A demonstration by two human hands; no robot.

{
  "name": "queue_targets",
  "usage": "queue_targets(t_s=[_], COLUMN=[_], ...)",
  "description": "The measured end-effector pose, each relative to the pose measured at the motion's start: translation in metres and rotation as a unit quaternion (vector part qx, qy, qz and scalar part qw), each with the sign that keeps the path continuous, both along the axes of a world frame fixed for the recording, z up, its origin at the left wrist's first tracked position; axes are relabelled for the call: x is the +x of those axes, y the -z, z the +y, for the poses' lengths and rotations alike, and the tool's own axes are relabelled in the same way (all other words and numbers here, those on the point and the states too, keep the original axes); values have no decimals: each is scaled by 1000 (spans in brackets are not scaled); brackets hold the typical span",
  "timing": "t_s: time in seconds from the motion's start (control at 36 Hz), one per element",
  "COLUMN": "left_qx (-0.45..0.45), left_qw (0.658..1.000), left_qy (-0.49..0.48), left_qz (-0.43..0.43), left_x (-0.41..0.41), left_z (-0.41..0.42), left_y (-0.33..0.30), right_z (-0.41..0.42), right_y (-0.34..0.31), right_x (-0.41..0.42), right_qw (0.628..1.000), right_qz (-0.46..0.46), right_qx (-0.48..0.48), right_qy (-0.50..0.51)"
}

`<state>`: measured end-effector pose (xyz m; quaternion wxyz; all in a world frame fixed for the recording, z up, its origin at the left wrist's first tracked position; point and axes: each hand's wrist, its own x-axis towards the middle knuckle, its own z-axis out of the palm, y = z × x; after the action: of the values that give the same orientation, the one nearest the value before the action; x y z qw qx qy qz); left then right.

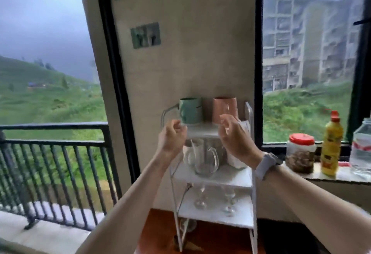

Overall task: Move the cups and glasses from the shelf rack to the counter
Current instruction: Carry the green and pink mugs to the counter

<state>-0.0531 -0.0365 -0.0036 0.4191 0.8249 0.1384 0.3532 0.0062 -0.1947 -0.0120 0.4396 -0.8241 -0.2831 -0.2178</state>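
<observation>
A white three-tier shelf rack stands against the wall. On its top tier sit a green mug and a pink mug. The middle tier holds a clear glass pitcher and other glassware, partly hidden by my hands. Two stemmed glasses stand on the bottom tier. My left hand hovers just below the green mug, fingers curled and apart, holding nothing. My right hand, with a watch on its wrist, is raised in front of the pink mug, also empty.
A reddish wooden surface lies under the rack. On the window ledge to the right stand a red-lidded jar, a yellow bottle and a clear water bottle. A black balcony railing is on the left.
</observation>
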Motion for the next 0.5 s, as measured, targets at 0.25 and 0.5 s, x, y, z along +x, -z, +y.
queue_targets(t_s=[0.25, 0.5], left_qx=[-87, -219], left_qw=[995, 975], left_qy=[43, 23], left_qz=[31, -40], left_x=[123, 172], left_z=[40, 60], left_y=[-29, -28], right_z=[50, 52], right_y=[-32, -43], right_x=[102, 145], right_qw=[972, 924], right_qz=[128, 263], right_qx=[88, 242], right_qy=[177, 135])
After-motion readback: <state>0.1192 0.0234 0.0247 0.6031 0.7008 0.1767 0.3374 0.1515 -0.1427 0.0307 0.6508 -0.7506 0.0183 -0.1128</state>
